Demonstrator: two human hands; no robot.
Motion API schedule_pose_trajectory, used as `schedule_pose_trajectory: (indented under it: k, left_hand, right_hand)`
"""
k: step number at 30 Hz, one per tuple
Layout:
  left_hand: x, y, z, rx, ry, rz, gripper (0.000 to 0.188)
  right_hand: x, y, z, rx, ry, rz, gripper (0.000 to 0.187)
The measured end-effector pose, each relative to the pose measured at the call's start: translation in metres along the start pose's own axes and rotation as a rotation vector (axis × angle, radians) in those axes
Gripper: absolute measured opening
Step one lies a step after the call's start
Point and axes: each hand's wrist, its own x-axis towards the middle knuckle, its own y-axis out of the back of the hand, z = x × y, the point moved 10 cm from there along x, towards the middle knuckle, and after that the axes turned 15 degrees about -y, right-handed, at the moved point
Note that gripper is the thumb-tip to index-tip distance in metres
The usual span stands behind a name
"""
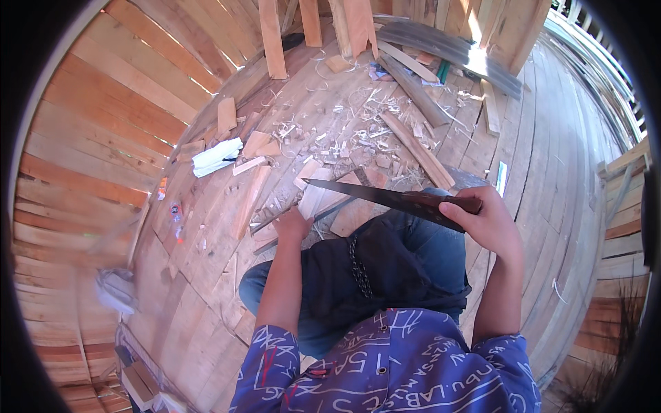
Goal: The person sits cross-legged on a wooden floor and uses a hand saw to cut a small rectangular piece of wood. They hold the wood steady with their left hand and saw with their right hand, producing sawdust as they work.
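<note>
My right hand [482, 219] is closed around the brown wooden handle of a handsaw [372, 193]. Its dark blade points left across the front of my lap, raised above the wood, with the tip over the pale pieces. Beyond my knees, my left hand [292, 225] grips the near end of a short pale piece of wood [315, 197]; its fingertips are partly hidden. Small boards lie beside that piece, one a flat offcut [351, 218] just to its right. Whether the blade touches any wood I cannot tell; it appears apart.
Shavings and chips [344, 134] cover the plank floor ahead. Long boards [416, 150] lie at the right, a narrow board [253, 199] at the left. A white bag-like item [217, 157] sits near the left plank wall [103, 103]. Upright boards [273, 41] stand at the back.
</note>
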Motion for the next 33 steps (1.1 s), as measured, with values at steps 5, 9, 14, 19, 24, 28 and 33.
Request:
schedule_pose_trajectory:
  k: [5,9,14,19,24,28,33]
  left_hand:
    - [0.005,-0.004,-0.004,0.039,0.05,-0.067,0.073]
    - [0.007,-0.005,-0.007,-0.035,0.064,-0.073,0.078]
    - [0.019,-0.013,-0.022,-0.299,0.032,-0.036,0.079]
    - [0.022,-0.017,-0.032,-0.353,0.027,-0.033,0.076]
    - [0.019,-0.014,-0.03,-0.321,0.035,-0.035,0.08]
    - [0.014,-0.007,-0.012,-0.207,0.037,-0.071,0.087]
    - [0.018,-0.021,-0.015,-0.201,0.091,-0.027,0.089]
  right_hand:
    - [-0.008,0.029,-0.004,0.123,-0.033,0.028,0.028]
    - [-0.005,0.033,0.003,0.146,-0.03,-0.011,0.025]
    - [0.014,0.004,0.026,0.177,-0.056,-0.001,0.023]
    - [0.028,-0.029,0.037,0.208,-0.081,-0.045,0.023]
    - [0.031,-0.052,0.027,0.189,0.001,-0.031,0.025]
    - [0.035,-0.076,0.024,0.204,0.031,-0.095,0.027]
    - [0.051,-0.111,0.011,0.163,0.09,-0.141,0.026]
